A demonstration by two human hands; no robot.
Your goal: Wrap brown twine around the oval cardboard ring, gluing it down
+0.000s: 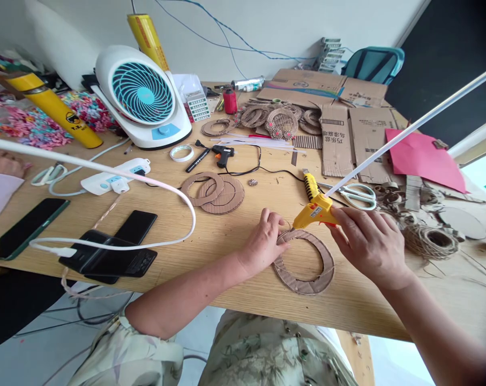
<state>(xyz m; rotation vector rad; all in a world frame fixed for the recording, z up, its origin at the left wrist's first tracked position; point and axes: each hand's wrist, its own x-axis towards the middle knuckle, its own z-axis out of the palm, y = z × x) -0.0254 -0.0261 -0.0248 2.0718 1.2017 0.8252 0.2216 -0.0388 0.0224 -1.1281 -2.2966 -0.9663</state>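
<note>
My right hand [373, 244] grips a yellow hot glue gun [312, 213] with a long clear glue stick [407, 131] jutting from its back. The gun's nozzle points down at the upper left edge of a flat cardboard ring [325, 271], close to my left fingers. Closed on that same edge, my left hand [261, 244] has its thumb on top of the ring. A thin strand, perhaps twine, shows by its fingertips. Left of the far side lie another cardboard ring [188, 187] and a cardboard disc [234, 195], partly overlapping.
Scissors [359, 197], a yellow utility knife [310, 182] and a twine roll [431, 241] lie rightward. A black glue gun [223, 155], tape roll [182, 153] and fan [144, 96] stand farther back. A white cable [192, 214] arches over phones at left; cardboard [337, 142] covers the back right.
</note>
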